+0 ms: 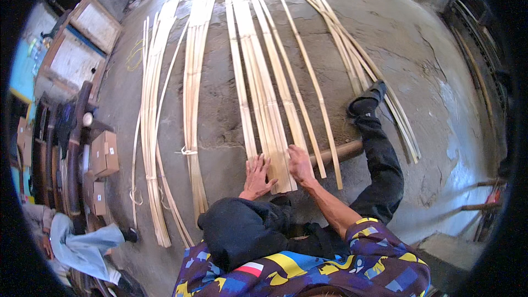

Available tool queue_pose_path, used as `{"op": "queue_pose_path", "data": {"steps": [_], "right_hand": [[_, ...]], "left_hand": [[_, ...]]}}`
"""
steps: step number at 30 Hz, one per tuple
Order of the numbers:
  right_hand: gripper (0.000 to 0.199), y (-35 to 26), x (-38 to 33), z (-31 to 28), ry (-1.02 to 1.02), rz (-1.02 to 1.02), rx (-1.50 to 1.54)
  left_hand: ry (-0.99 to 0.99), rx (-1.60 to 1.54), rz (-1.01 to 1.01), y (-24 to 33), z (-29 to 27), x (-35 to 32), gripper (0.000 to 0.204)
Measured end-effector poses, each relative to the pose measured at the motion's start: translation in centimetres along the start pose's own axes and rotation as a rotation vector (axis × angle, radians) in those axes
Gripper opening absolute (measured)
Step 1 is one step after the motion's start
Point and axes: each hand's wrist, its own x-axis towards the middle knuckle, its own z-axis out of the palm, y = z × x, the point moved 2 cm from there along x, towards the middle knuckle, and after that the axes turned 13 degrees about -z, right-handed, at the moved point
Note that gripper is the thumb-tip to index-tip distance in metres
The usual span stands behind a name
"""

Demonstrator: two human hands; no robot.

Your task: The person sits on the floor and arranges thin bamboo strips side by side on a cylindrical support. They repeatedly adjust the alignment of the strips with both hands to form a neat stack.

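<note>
In front of me a pile of long, pale split-bamboo strips [268,115] lies lengthwise on the floor, its near end by my knees. My left hand [257,177] rests palm down at the pile's near left edge, fingers apart. On the other side, my right hand [300,165] is closed around the near end of a bamboo strip [293,113]; the grip partly hides that end. Two narrower loose strips [320,99] run along the right. A brown round pole [341,152] lies crosswise below the strips, between the pile and my right leg.
Left of the pile lie a tied bamboo bundle [193,85] and a looser bundle [151,126]. Crossing strips [352,55] reach past my right shoe [367,99]. Cardboard boxes [104,154], dark poles [76,148] and a seated person's leg [82,245] are at far left.
</note>
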Motion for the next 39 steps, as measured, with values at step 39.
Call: {"op": "queue_pose_path", "data": {"steps": [39], "right_hand": [[0.026, 4.2, 12.0, -6.7, -0.023, 0.384, -0.054]], "left_hand": [[-0.221, 0.019, 0.306, 5.2, 1.2, -1.6, 0.076]]}}
